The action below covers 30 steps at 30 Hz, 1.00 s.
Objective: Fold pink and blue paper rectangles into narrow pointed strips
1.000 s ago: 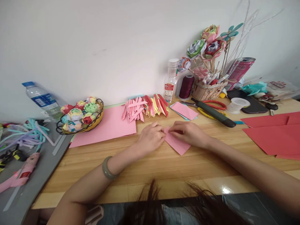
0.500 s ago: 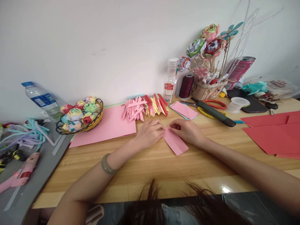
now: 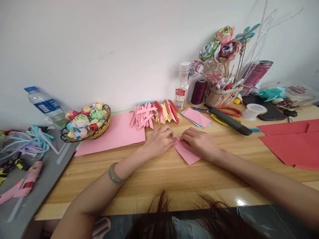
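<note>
A small pink sheet of paper [image 3: 186,154] lies on the wooden table between my hands. Its far end is bent up under my fingertips. My left hand [image 3: 160,141] has its fingers curled together at the paper's far left corner. From the right, my right hand [image 3: 198,142] pinches the far edge and covers the sheet's right side. Just beyond my hands lie a small stack of pink and blue paper pieces [image 3: 196,118] and a heap of folded paper strips [image 3: 144,114] in pink, yellow and red.
Left stand a basket of paper flowers [image 3: 107,122], a water bottle [image 3: 47,106] and a pink glue gun [image 3: 28,179]. A large pink sheet [image 3: 119,132] lies beside the basket. To the right are scissors [image 3: 230,112], a dark-handled tool [image 3: 229,121], white spool [image 3: 251,112] and red paper [image 3: 294,146].
My right hand has moved slightly down over the paper, covering more of its right side. The paper's far end now looks folded up under my fingers. My left hand stays nearly in place.
</note>
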{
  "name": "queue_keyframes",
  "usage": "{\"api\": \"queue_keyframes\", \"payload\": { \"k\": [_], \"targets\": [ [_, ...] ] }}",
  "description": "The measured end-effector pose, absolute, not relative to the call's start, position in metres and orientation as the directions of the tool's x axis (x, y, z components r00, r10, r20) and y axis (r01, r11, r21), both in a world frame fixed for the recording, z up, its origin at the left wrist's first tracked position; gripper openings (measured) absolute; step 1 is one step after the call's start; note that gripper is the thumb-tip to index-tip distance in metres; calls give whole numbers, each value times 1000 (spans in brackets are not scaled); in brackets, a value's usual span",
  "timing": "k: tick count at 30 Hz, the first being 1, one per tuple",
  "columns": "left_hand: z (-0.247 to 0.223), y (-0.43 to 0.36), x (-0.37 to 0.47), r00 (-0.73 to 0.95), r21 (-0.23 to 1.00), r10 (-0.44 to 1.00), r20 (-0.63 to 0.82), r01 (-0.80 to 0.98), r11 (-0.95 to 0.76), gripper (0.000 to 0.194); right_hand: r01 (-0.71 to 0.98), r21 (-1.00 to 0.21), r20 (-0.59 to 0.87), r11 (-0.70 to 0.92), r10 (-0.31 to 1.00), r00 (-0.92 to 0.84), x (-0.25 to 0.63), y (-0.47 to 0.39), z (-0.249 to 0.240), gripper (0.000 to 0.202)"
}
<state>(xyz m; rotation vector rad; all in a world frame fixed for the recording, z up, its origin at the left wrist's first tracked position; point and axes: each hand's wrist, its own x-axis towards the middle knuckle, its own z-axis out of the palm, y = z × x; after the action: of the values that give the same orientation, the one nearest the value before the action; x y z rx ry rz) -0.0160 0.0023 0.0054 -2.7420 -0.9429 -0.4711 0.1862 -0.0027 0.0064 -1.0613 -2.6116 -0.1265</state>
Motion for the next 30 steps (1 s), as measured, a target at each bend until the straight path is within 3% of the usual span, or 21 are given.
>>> {"api": "queue_keyframes", "payload": {
  "k": [12,16,20,26,30],
  "targets": [
    [4,1,-16,734,-111,543,408,630,-768,24,576,233,255,784,522,-814,185,-6,17,22],
    [3,2,-15,740,-125,540,401,628,-768,29,567,267,258,779,509,-821,185,-6,16,21],
    [2,4,-16,742,-94,565,361,632,-770,27,563,215,257,798,510,-821,187,-3,16,21],
    [6,5,-18,728,-18,610,314,647,-762,24,567,-36,244,823,557,-794,195,3,15,22],
    [8,4,-17,726,2,610,317,642,-766,22,592,-80,226,802,593,-773,196,4,13,24]
  ]
}}
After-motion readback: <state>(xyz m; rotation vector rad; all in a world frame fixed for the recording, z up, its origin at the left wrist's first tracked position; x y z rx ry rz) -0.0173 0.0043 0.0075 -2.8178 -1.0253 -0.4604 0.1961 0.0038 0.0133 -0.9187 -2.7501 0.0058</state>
